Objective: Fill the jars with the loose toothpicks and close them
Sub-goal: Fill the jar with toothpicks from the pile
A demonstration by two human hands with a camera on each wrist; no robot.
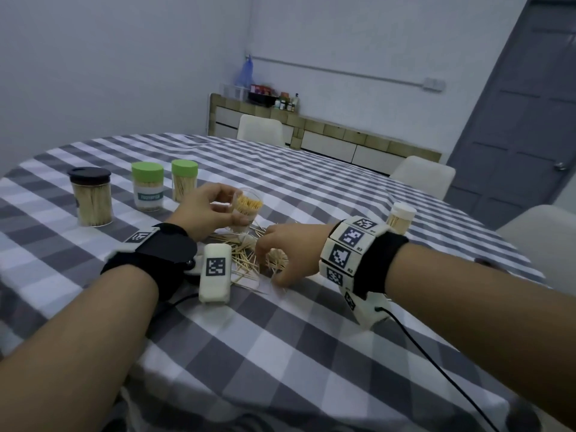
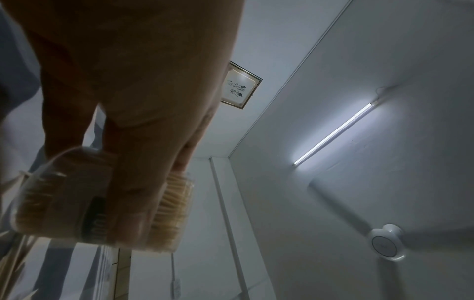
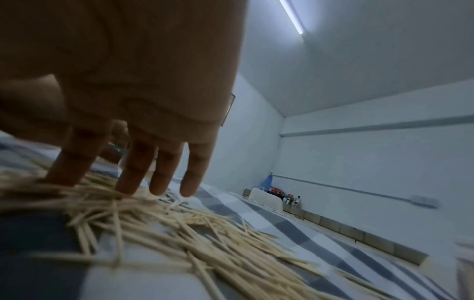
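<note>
Checked tablecloth (image 1: 280,353): toothpicks (image 3: 159,219) under right fingers (image 3: 64,168).

A checked grey-and-white cloth (image 1: 311,188) is covering the round table. Three pale chairs (image 1: 261,130) are standing along the table's far and right edges. Behind them a low sideboard (image 1: 327,132) is running along the far wall, carrying bottles (image 1: 288,104) and a dark box (image 1: 263,98) at its left end, with a blue bag (image 1: 246,71) hanging in the corner above. A grey door (image 1: 526,120) is standing at the right. A tube light (image 2: 333,134) is glowing on the ceiling, a white fan (image 2: 387,243) is hanging near it, and a framed picture (image 2: 241,85) is hanging on the wall.
</note>
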